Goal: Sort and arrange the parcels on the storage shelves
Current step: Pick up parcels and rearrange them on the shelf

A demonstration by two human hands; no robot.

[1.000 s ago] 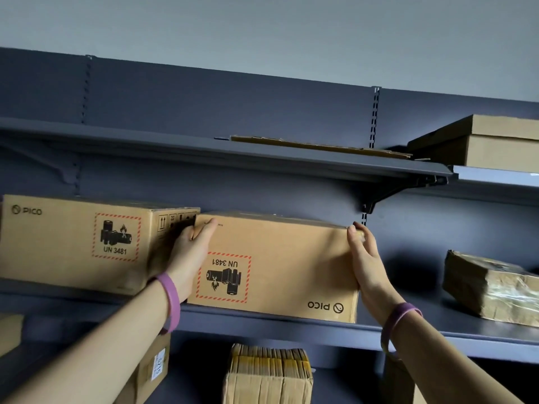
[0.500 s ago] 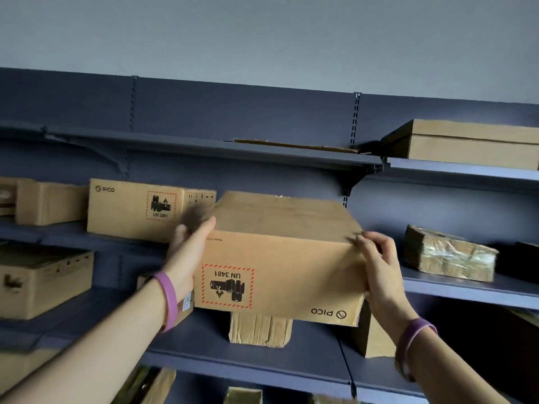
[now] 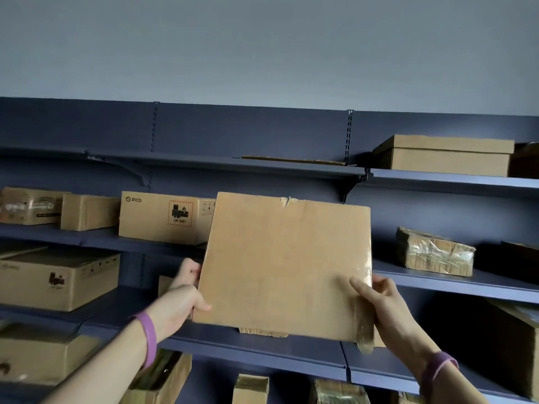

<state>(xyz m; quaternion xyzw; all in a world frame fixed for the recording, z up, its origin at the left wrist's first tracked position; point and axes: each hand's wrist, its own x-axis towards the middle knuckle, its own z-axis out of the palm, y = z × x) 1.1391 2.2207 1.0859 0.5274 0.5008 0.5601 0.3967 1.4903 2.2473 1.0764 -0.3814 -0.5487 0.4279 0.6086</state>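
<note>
We hold one cardboard box [image 3: 285, 266] before the shelves [image 3: 455, 287]; left hand [image 3: 180, 298] has its grip curled round the left edge; right hand [image 3: 385, 301] likewise at the lower right corner.

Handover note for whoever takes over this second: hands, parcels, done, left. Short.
Left grip holds the plain cardboard box by its left edge; right grip holds its lower right corner.
Box is in the air, broad face to camera, in front of the shelves, just right of the PICO box.
Done: box in hand.
Left: likely set it on a shelf.
</note>
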